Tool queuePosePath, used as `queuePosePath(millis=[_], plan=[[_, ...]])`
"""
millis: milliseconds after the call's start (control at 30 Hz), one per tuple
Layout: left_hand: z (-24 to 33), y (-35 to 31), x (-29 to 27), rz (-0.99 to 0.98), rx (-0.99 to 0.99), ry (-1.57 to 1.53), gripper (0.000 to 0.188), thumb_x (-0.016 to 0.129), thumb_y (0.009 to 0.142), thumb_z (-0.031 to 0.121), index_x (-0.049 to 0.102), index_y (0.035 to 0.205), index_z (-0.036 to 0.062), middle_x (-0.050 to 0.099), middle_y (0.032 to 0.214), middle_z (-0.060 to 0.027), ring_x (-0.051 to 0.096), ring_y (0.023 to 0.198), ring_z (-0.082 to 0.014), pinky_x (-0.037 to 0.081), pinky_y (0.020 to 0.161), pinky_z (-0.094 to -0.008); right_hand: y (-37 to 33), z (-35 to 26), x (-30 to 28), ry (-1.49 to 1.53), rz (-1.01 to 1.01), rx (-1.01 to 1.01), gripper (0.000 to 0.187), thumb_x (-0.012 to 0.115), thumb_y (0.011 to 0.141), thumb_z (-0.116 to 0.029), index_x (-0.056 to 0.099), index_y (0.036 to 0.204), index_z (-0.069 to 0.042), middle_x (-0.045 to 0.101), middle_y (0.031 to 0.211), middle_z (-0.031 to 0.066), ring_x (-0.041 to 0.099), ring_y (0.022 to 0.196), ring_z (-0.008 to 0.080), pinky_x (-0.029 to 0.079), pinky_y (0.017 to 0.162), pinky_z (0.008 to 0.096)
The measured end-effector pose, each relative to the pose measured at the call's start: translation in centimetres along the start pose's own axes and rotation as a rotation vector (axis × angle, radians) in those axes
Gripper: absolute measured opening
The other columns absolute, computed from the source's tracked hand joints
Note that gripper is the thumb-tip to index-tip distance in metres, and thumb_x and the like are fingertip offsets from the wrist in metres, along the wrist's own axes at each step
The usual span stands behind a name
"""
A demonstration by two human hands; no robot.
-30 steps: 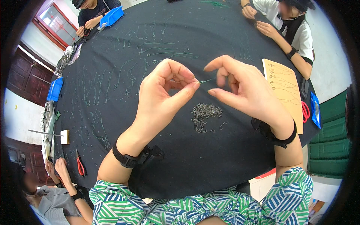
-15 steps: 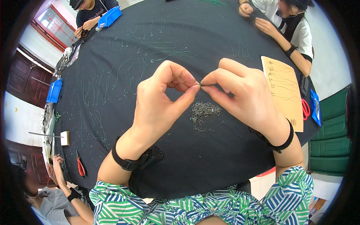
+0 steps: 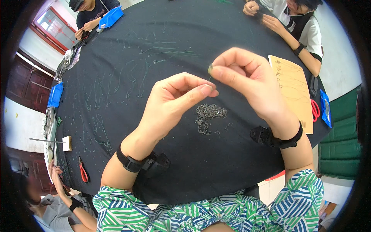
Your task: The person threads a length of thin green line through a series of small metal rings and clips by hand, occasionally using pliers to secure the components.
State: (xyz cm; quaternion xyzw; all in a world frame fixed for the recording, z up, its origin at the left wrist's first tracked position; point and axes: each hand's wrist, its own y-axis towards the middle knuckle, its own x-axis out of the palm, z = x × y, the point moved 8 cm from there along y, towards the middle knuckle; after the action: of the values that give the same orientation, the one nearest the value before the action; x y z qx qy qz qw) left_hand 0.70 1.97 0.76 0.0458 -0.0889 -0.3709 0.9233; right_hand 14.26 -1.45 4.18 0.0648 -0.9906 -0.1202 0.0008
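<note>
The left hand (image 3: 170,102) pinches a thin green thread (image 3: 209,80), which runs up to the right hand (image 3: 253,83), closed on it in a tight pinch too (anything else in their grip is hidden). Lower in view, a pile of small metal hooks (image 3: 210,112) lies on the black tabletop (image 3: 216,166).

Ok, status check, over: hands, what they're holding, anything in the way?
Left hand and right hand pinched on thin green thread. Loose pile of small, curved grey metal hooks on black cloth nearby. Nothing visibly blocking either hand.
</note>
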Motion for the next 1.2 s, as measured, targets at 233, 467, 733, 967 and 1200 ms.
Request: queuePosePath(millis=[233, 467, 733, 967, 1200], plan=[[-0.4, 0.5, -1.3, 0.034, -0.025, -0.024, 0.011, 0.066, 0.094, 0.012, 0.070, 0.099, 0.0030, 0.072, 0.095, -0.0091, 0.067, 0.093, -0.0158, 0.050, 0.082, -0.0280, 0.0, -0.8, -4.0, 0.153, 0.383, -0.073, 0.016, 0.056, 0.100, -0.017, 0.061, 0.109, -0.004, 0.033, 0.065, -0.0098, 0.025, 0.054, 0.0009, 0.022, 0.050, 0.0188], [-1.8, 0.7, -3.4, 0.130, -0.118, -0.065, 0.015, 0.070, 0.092, 0.018, 0.072, 0.101, 0.0062, 0.073, 0.096, -0.0058, 0.061, 0.084, -0.0060, 0.048, 0.074, -0.0222, 0.0, -0.7, -5.8, 0.286, 0.457, -0.211, 0.017, 0.055, 0.102, -0.018, 0.060, 0.111, -0.004, 0.031, 0.066, -0.0088, 0.024, 0.055, 0.0010, 0.021, 0.050, 0.0192], [-2.8, 1.2, -4.6, 0.192, -0.171, -0.203, 0.014, 0.070, 0.092, 0.017, 0.071, 0.098, 0.0048, 0.072, 0.094, -0.0063, 0.059, 0.079, -0.0042, 0.045, 0.065, -0.0181, 0.2, 0.1, -6.2, 0.346, 0.487, -0.190, 0.015, 0.056, 0.101, -0.016, 0.061, 0.109, -0.004, 0.031, 0.068, -0.0084, 0.024, 0.056, 0.0017, 0.022, 0.051, 0.0197], [-2.6, 1.2, -4.7, 0.213, -0.147, -0.200, 0.012, 0.069, 0.092, 0.015, 0.069, 0.098, 0.0049, 0.070, 0.092, -0.0059, 0.058, 0.079, -0.0044, 0.044, 0.063, -0.0185, 0.5, 0.8, -6.8, 0.383, 0.475, -0.212, 0.016, 0.057, 0.101, -0.018, 0.061, 0.109, -0.004, 0.032, 0.069, -0.0084, 0.025, 0.056, 0.0018, 0.022, 0.050, 0.0198], [-1.0, 1.1, -4.7, 0.266, 0.114, 0.361, 0.016, 0.069, 0.093, 0.018, 0.069, 0.102, 0.0053, 0.069, 0.096, -0.0025, 0.056, 0.080, -0.0035, 0.046, 0.070, -0.0184, 0.8, 0.4, -5.6, 0.247, 0.383, -0.140, 0.027, 0.064, 0.095, -0.019, 0.063, 0.114, 0.001, 0.037, 0.063, -0.0109, 0.029, 0.053, 0.0000, 0.022, 0.047, 0.0195]])
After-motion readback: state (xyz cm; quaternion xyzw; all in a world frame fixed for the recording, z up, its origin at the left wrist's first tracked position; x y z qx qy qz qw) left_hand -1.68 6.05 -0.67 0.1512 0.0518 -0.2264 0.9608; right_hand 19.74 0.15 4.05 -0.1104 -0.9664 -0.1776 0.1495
